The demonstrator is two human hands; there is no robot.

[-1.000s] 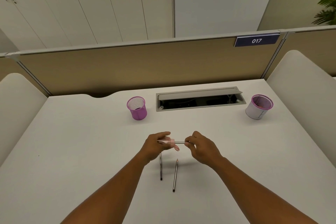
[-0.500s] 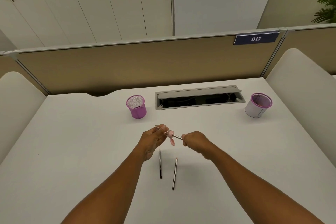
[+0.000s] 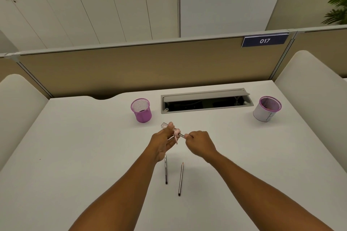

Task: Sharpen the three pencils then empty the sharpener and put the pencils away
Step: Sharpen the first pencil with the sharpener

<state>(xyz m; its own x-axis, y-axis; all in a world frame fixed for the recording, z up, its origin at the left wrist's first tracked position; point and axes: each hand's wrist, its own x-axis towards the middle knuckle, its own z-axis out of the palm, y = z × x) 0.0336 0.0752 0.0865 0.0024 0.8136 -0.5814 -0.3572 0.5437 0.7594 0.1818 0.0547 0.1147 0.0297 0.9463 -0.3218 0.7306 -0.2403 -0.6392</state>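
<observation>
Pencil sharpener [image 3: 171,129], small, light and slick plastic, is pinched in the left hand [image 3: 162,143] above the counter [image 3: 75,155]; the right hand's [image 3: 200,142] fingers grip a thin, brittle-tipped pencil [image 3: 181,135] near its inserted end.

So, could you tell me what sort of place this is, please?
Most likely an office cubicle: a white desk behind a tan partition with a numbered plate, a cable hatch in the desktop, and tall cabinets beyond.
</observation>
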